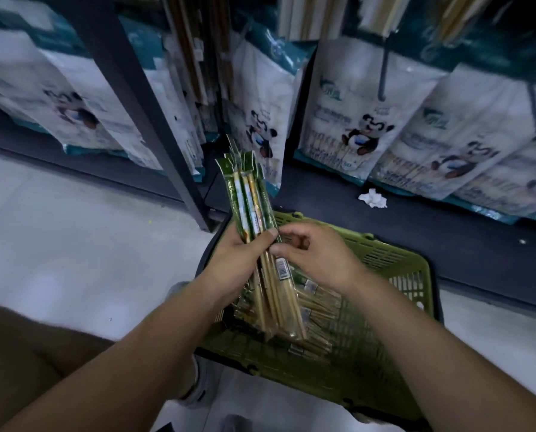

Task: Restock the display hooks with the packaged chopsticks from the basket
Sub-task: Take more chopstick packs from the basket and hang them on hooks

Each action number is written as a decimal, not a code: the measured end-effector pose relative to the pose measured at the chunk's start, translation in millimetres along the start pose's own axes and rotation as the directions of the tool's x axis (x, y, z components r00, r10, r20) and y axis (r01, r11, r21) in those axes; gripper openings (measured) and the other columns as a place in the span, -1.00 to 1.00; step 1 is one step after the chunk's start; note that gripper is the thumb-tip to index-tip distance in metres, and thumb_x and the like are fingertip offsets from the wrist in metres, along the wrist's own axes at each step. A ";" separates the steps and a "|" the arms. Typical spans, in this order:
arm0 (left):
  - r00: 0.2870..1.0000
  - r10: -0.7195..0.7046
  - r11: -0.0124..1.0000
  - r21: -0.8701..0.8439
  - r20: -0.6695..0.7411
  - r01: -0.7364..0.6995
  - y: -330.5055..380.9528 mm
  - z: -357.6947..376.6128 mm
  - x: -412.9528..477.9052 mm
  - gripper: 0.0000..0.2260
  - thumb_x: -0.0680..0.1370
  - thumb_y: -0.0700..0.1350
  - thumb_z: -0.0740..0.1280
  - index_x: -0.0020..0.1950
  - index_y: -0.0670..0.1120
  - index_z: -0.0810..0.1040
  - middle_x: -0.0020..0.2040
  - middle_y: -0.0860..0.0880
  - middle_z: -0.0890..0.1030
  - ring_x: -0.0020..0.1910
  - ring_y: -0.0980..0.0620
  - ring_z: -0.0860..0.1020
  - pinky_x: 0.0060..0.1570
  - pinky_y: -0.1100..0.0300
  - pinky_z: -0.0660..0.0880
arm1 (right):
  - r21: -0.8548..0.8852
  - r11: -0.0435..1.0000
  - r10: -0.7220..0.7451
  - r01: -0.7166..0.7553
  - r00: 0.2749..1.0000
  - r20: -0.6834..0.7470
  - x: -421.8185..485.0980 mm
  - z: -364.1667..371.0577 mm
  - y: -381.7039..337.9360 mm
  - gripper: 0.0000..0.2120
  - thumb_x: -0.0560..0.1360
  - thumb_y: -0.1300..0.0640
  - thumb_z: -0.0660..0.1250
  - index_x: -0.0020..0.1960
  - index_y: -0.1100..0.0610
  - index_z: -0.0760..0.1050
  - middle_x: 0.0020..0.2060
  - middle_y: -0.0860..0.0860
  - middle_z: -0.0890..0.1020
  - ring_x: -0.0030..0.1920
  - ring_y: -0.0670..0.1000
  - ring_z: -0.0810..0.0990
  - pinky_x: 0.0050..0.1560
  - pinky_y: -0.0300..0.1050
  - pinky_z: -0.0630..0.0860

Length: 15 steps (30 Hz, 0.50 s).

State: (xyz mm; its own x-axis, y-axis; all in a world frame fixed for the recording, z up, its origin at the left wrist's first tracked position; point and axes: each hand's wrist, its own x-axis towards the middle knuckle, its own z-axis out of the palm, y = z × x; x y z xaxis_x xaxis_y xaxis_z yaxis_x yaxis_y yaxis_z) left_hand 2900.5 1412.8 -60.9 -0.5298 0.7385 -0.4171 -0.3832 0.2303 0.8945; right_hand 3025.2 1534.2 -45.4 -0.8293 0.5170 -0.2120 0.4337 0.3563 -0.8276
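Pale shop floor [73,232] runs up to dark shelving, where a slanted metal upright [126,88] stands among white bags printed with a cartoon panda [358,126]. Long packets hang above them, too blurred to make out. A crumpled white paper [373,198] lies on the dark bottom shelf.

A green plastic basket [416,272] sits on the floor against that shelf, directly below the person's arms. Inside it lie more clear packs of wooden chopsticks [318,310], heaped across the mesh bottom.

Both bare forearms reach forward from the lower edge of the view and meet above the basket. The left hand [243,263] is wrapped around the middle of a bundle of packaged chopsticks [251,198], thumb across the front. The bundle stands nearly upright, its green card tops fanned upward toward the shelves and its wooden ends pointing down into the basket.

The right hand [321,257] comes in from the right, knuckles up, fingers curled. Its thumb and fingertips meet the bundle just beside the left thumb, pinching at one of the packs there.
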 end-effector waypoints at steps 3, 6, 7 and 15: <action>0.996 0.065 0.995 0.073 0.065 -0.070 23.6 7.4 -13.4 -0.68 0.57 -0.10 0.46 0.30 -0.09 0.56 0.13 -0.11 0.70 0.19 -0.13 0.65 0.22 -0.07 0.58 | 0.041 0.999 0.001 0.001 0.998 -0.067 -2.2 -24.2 -24.9 -0.95 0.54 -0.12 0.42 -0.10 -0.22 0.63 -0.18 -0.23 0.66 -0.10 -0.24 0.61 -0.08 -0.22 0.50; 0.982 0.121 0.982 0.129 0.145 -0.140 47.7 17.5 -29.3 -0.75 0.54 -0.15 0.48 0.22 -0.04 0.62 0.07 -0.12 0.71 0.13 -0.14 0.66 0.22 -0.10 0.58 | 0.193 0.981 0.044 -0.002 0.976 -0.213 -7.2 -46.6 -53.7 -0.94 0.53 -0.03 0.47 -0.09 -0.11 0.60 -0.18 -0.12 0.67 -0.13 -0.10 0.64 -0.02 -0.09 0.61; 0.977 0.145 0.975 0.147 0.160 -0.168 56.9 20.9 -34.3 -0.76 0.54 -0.18 0.49 0.19 -0.04 0.62 0.03 -0.08 0.71 0.09 -0.08 0.67 0.19 -0.02 0.60 | 0.235 0.972 0.053 0.008 0.966 -0.251 -10.3 -54.6 -64.6 -0.92 0.52 -0.02 0.48 -0.07 -0.05 0.60 -0.18 -0.07 0.66 -0.15 -0.05 0.64 -0.04 -0.06 0.62; 0.909 0.317 0.903 0.206 0.269 -0.376 138.9 47.7 -68.3 -0.71 0.49 -0.17 0.56 0.16 0.02 0.62 0.01 0.05 0.74 0.02 0.11 0.69 -0.04 0.32 0.57 | 0.331 0.925 0.001 0.189 0.868 -0.496 -49.4 -122.3 -148.1 -0.90 0.55 0.06 0.45 -0.04 0.06 0.56 -0.29 0.04 0.58 -0.40 -0.10 0.53 -0.42 -0.25 0.49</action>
State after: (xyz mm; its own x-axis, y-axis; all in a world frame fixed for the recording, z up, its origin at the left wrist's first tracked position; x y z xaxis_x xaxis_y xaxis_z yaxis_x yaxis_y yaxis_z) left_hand 2919.5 1424.6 99.5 -0.3995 0.9153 -0.0521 0.0087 0.0607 0.9981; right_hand 3045.0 1551.1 151.2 -0.5448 0.8353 0.0735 0.1279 0.1693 -0.9772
